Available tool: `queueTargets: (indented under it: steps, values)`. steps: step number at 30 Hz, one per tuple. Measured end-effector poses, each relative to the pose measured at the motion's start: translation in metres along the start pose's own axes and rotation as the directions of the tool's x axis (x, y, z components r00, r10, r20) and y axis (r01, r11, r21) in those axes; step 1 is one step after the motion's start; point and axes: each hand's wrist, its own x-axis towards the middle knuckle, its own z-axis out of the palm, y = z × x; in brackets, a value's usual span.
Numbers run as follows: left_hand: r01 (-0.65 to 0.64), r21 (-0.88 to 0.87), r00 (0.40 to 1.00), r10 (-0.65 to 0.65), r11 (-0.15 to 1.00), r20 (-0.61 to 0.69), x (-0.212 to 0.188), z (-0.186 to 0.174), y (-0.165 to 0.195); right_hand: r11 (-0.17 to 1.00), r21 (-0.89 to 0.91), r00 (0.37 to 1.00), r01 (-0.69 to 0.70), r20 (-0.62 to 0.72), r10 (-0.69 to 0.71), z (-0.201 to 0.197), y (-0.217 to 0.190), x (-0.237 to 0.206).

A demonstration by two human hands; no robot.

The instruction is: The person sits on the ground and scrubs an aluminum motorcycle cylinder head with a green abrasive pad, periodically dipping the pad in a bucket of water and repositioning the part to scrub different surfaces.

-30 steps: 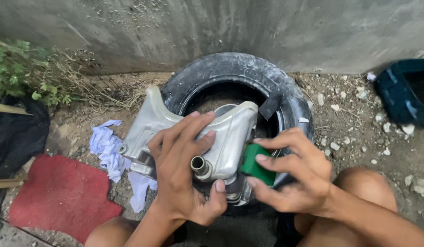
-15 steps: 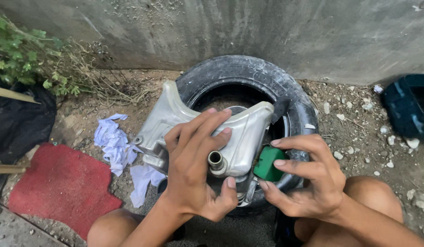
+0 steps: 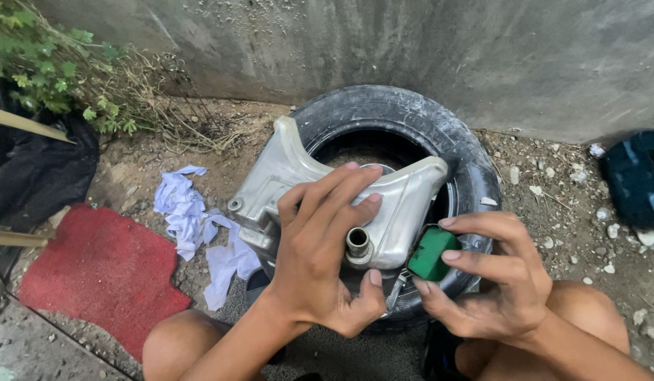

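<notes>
A silver cast-metal part [image 3: 404,204] with a short tube end lies across a black rubber tyre [image 3: 411,120] on the ground. My left hand [image 3: 320,261] grips the part over its middle, fingers spread on top, thumb beneath the tube. My right hand [image 3: 496,275] pinches a small green scrubbing pad [image 3: 431,254] against the part's right side.
A concrete wall runs along the back. White crumpled rags [image 3: 193,219] lie left of the tyre, beside a red mat [image 3: 94,275]. A black bag [image 3: 37,169] and green weeds [image 3: 51,63] are at the far left. A dark blue container [image 3: 637,176] stands at the right. My knees frame the tyre.
The view has shifted slightly, so the tyre and part sit further right. My right hand has slid the green pad a little along the part's side. My left hand keeps its grip.
</notes>
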Motion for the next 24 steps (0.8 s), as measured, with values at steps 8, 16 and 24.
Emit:
queueTargets:
  steps: [8,16,24]
  values:
    - [-0.006,0.002,1.0,0.006,1.0,0.001,0.0012,-0.0003,0.0008,1.0,-0.003,1.0,-0.008,-0.005,0.008,-0.0014,0.001,-0.0009]
    - [-0.005,-0.007,1.0,0.005,1.0,0.007,0.0003,-0.0001,0.0014,1.0,-0.018,1.0,-0.001,0.0,0.001,-0.0039,0.0022,0.0004]
    - [0.003,-0.009,1.0,-0.003,1.0,0.0,0.003,0.0017,0.0004,1.0,0.001,0.999,-0.02,-0.045,0.02,-0.0024,0.0061,-0.0027]
